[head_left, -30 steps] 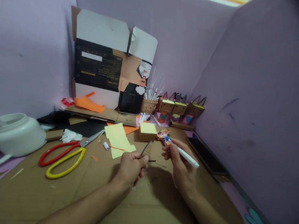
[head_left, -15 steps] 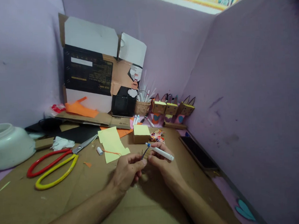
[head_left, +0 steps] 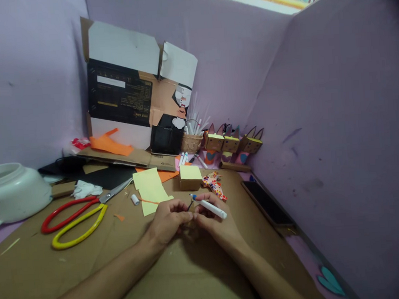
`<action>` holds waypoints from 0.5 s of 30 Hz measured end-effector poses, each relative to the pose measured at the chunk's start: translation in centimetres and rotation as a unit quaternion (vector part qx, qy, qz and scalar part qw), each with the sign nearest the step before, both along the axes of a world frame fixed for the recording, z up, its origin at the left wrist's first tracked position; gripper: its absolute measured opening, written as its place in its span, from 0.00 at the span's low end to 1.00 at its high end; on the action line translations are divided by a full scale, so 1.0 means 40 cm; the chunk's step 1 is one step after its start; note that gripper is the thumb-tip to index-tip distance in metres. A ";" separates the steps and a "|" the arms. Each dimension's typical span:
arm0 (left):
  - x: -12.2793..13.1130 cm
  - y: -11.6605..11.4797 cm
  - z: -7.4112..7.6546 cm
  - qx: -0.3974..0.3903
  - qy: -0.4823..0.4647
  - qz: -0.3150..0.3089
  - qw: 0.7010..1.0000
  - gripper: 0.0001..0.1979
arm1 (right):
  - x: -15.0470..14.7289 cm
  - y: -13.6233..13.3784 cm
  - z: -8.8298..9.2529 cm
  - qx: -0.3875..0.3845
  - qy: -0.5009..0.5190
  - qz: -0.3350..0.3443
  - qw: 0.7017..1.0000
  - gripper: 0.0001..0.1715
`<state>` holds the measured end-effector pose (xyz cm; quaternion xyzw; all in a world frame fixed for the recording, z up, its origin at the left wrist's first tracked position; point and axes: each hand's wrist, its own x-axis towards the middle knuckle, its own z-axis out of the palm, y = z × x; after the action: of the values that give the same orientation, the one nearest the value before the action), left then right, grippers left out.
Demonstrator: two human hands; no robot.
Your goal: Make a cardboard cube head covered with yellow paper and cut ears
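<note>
A white marker [head_left: 212, 209] with a blue tip end lies slanted in my right hand [head_left: 218, 225], its tip pointing up and left. My left hand [head_left: 170, 223] is closed by thumb and fingers on a small brown piece with a dark edge [head_left: 190, 205], mostly hidden by the fingers. Both thumbs meet at this piece, and the marker's tip is close above it. Just beyond the hands stand a small cardboard box with a yellow top [head_left: 190, 177] and a floral-patterned scrap [head_left: 216, 187].
Red-and-yellow-handled scissors [head_left: 100, 202], a small white cap [head_left: 135, 199] and torn yellow paper [head_left: 150, 187] lie left. A phone-like dark slab [head_left: 266, 201] rests at right. Behind are an unfolded carton [head_left: 120, 41], a basket of markers [head_left: 192, 143] and several cardboard figures [head_left: 214, 141]. A white pot [head_left: 16, 194] stands far left.
Both hands have drawn closer together, and the right hand with the marker has shifted slightly left. More of the floral scrap shows. The view has shifted a little.
</note>
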<state>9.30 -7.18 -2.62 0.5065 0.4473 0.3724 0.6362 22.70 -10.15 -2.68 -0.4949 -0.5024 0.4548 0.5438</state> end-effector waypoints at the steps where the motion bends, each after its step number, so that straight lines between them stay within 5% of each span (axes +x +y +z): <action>1: -0.001 0.001 -0.001 0.007 -0.003 0.003 1.000 0.08 | 0.000 -0.001 0.001 0.002 -0.004 0.000 1.000 0.18; 7: -0.015 0.014 0.017 0.069 -0.048 0.097 0.992 0.18 | 0.005 -0.001 0.007 0.015 0.018 -0.059 0.998 0.18; 15: -0.024 0.038 0.024 0.033 -0.130 0.126 0.983 0.12 | 0.015 -0.002 0.006 0.027 0.022 -0.088 0.995 0.18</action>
<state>8.34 -5.66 -1.67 0.4142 0.4080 0.5271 0.6198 23.30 -10.22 -2.45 -0.5123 -0.4569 0.4018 0.6061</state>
